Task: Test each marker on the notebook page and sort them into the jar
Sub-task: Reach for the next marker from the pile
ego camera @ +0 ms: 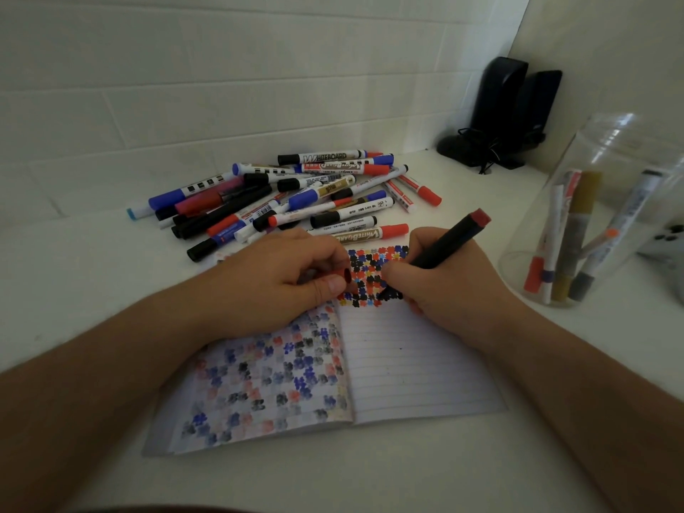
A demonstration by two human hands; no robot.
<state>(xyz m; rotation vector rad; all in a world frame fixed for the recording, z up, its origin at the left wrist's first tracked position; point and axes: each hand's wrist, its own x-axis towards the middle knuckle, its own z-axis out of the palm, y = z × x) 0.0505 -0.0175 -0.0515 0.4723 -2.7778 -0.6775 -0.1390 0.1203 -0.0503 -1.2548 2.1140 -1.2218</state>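
Observation:
An open lined notebook [414,368] lies on the white desk, its right page bearing rows of coloured flower-like marks near the top. My right hand [444,286] grips a black marker [449,240] with a red end, tip down on the marks. My left hand [274,283] rests on the notebook's left page and pinches the marker's red cap [338,276]. A pile of several markers [288,194] lies behind the notebook. A clear jar [607,149] at the right holds several markers.
Two black speakers [514,109] with cables stand in the back right corner against the tiled wall. A grey object [666,246] shows behind the jar at the right edge. Bare white desk [92,275] lies left of the notebook.

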